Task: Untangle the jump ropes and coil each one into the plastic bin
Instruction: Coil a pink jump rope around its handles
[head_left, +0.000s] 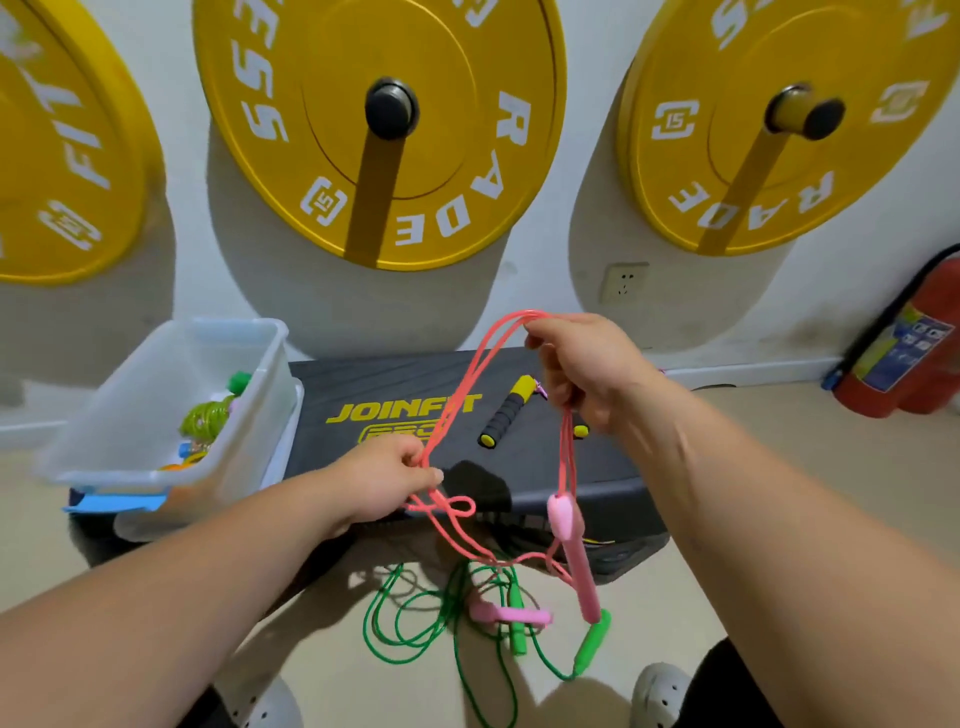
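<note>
Over the platform (363, 382) edge, left hand (387, 480) and right hand (582, 374) pinch the pink rope (577, 566).
Green rope (592, 642) sprawls on open floor (654, 613).

Left hand (387, 480) pinches pink rope (565, 522) low; right hand (582, 374) grips higher.

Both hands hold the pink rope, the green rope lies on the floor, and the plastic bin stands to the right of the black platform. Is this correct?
No: the head view shows the plastic bin to the left of the black platform. Left hand and right hand do hold the pink rope, and the green rope lies on the floor.
</note>
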